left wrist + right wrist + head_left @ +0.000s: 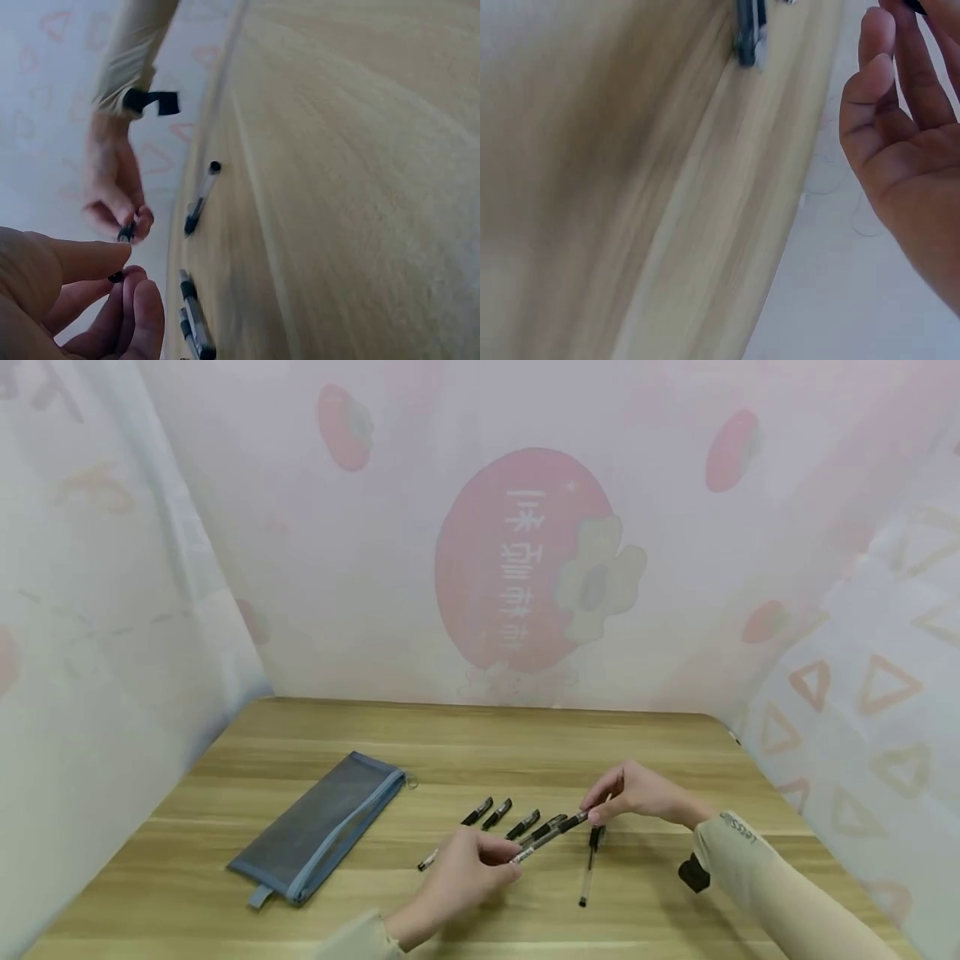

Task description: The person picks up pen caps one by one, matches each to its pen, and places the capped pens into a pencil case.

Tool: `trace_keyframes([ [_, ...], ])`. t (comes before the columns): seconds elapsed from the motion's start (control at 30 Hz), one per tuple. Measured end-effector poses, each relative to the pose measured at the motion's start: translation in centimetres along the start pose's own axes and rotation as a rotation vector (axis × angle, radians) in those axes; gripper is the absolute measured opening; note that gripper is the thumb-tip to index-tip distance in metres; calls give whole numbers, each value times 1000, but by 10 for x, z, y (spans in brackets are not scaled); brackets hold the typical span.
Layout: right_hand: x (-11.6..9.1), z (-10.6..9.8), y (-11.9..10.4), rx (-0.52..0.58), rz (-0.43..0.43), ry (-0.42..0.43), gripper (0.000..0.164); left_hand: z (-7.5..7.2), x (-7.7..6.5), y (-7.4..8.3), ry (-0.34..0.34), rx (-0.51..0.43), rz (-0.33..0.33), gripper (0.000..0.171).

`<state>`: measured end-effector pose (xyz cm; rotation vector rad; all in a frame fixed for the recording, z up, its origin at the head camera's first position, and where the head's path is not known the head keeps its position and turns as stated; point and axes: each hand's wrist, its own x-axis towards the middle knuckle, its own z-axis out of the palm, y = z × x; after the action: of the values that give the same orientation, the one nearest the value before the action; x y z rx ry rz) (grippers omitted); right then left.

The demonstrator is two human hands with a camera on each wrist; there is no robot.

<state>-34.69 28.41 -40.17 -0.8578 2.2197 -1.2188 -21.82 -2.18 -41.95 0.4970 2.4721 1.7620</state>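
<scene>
Both hands hold one black-capped gel pen (553, 835) slantwise above the table. My left hand (459, 867) pinches its lower left end, while my right hand (639, 795) grips the dark upper end between thumb and fingers. In the left wrist view, the left hand (71, 289) has thumb and forefinger together on the pen, with the right hand (114, 176) just beyond. Several similar pens (497, 813) lie in a slanted row behind the left hand, which partly hides them. Another pen (587, 875) lies below the right hand.
A grey-blue mesh pencil case (311, 822) with a zipper lies to the left on the wooden table (187, 827). Printed curtains (382, 568) enclose the table at the back and sides. A black strap piece (693, 872) hangs at the right wrist.
</scene>
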Motion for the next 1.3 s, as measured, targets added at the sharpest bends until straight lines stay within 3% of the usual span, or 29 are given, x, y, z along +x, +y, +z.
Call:
trace_keyframes([
  [0.17,12,-4,9,-73,-21,-62,16,14,6,-1,-17,44,23,14],
  [0.33,23,-6,18,-93,-49,-112,18,21,8,-5,-16,56,-30,13],
  [0.47,28,-5,24,-99,-21,-120,19,23,7,-7,-19,62,-67,14],
  [0.63,33,-1,26,-109,7,-132,17,23,5,-9,-34,31,-97,16],
  [0.83,33,3,25,-84,-25,-188,15,25,3,-11,-42,-30,-134,15],
  [0.97,34,6,26,-102,-38,-181,15,25,3,-14,-40,1,-110,13],
  [1.23,22,9,5,-228,-24,-72,20,21,7,-10,-31,276,11,10],
  [1.3,17,5,-3,-289,-41,-29,19,21,9,-4,-61,258,39,8],
])
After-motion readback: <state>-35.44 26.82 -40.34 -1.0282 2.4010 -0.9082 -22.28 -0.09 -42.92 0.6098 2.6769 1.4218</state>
